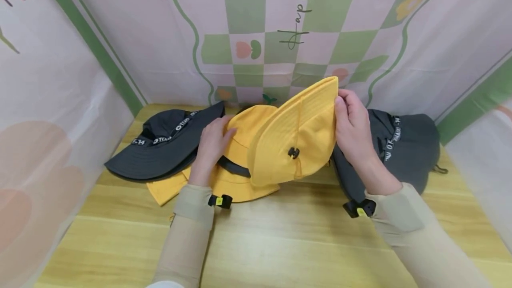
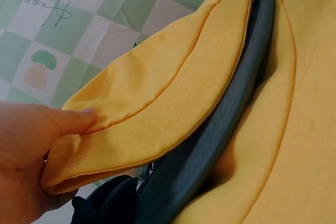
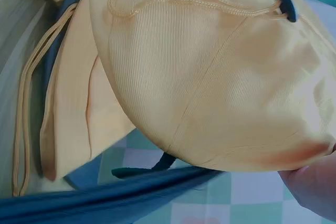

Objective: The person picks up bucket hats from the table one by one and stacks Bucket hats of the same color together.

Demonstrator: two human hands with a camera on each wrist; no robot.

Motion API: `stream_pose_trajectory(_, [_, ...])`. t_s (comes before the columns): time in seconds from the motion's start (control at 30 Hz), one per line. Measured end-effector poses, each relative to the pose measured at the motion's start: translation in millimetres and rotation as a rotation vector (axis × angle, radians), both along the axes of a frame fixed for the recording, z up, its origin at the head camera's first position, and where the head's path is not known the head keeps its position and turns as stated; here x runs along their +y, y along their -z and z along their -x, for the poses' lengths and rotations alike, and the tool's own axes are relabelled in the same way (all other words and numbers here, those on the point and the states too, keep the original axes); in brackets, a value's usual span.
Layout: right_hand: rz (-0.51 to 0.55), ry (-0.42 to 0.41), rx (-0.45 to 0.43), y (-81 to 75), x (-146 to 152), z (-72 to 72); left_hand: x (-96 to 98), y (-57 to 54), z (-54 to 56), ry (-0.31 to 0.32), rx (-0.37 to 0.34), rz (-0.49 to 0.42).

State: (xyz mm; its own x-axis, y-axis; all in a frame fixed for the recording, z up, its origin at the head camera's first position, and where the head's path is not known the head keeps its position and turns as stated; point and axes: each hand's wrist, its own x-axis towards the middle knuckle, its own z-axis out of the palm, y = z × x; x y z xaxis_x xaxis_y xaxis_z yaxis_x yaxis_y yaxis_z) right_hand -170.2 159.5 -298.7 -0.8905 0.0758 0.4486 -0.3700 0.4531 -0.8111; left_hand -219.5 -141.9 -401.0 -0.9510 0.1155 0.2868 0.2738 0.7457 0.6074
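In the head view my right hand [image 1: 354,130] pinches the brim of a yellow bucket hat [image 1: 316,146], raised and tilted at the middle of the table. A cord with a black toggle [image 1: 294,153] crosses its side. The right wrist view shows this hat [image 3: 199,87] large, my right hand [image 3: 312,187] at its edge. My left hand [image 1: 210,146] is at another yellow bucket hat [image 1: 252,121] lying behind. Seen from the left wrist, my left hand [image 2: 26,156] pinches yellow brim cloth [image 2: 152,87] between thumb and fingers.
A dark bucket hat [image 1: 160,146] with white lettering lies at the left, over yellow cloth [image 1: 166,188]. Another dark hat [image 1: 414,146] lies at the right, behind my right forearm. The wooden table [image 1: 256,243] ends at a printed curtain [image 1: 244,12] behind.
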Motion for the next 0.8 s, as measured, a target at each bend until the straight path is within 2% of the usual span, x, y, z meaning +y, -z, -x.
stream_pose_trajectory(0.27, [0.071,-0.006,-0.119,1.3,-14.0,20.5,-0.4,-1.5,-0.4,0.017,0.002,0.004])
stream_pose_trajectory(0.47, [0.030,0.033,-0.163,0.5,-14.4,35.1,-0.6,-1.2,0.3,0.025,0.003,-0.015])
stream_pose_trajectory(0.67, [-0.106,0.089,-0.196,-3.6,-7.7,48.0,-0.3,-0.9,0.1,0.016,0.006,-0.004])
stream_pose_trajectory(0.8, [-0.221,0.062,-0.306,-0.2,-2.0,57.3,0.2,-0.9,-0.5,-0.005,-0.001,0.006])
